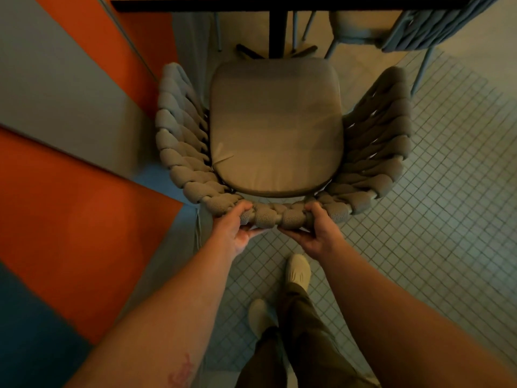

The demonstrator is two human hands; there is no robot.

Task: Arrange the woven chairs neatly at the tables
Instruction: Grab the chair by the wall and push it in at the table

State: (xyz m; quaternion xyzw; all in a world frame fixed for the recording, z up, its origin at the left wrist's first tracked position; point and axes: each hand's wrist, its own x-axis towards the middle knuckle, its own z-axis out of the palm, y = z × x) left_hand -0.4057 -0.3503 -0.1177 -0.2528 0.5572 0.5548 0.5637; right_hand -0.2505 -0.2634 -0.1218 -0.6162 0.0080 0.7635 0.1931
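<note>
Two hands: both grip the top rim of the woven chair point(179, 141) at the middle of its back, with a short stretch of weave between them.
Left hand point(233, 229): fingers curled over the rim from the near side, thumb tucked beneath it and pointing inward.
Right hand point(316, 233): mirrors the other, fingers wrapped over the rim, thumb underneath.
Chair position: straight ahead of the person, its back toward them, its open front facing the table point(279, 4).
Seat cushion point(275, 124): lies flat inside the curved woven sides; its far edge is near the foot of the dark table post point(277, 32).
Second chair point(436, 26): upper right, at the table's far corner, well apart from both hands.
Wall point(84, 219): orange and grey panels just beside the held chair's left arm.
Floor point(433, 191): small square tiles.
Shoes point(298, 271): pale pair on the tiles below the hands, one foot ahead of the other.
</note>
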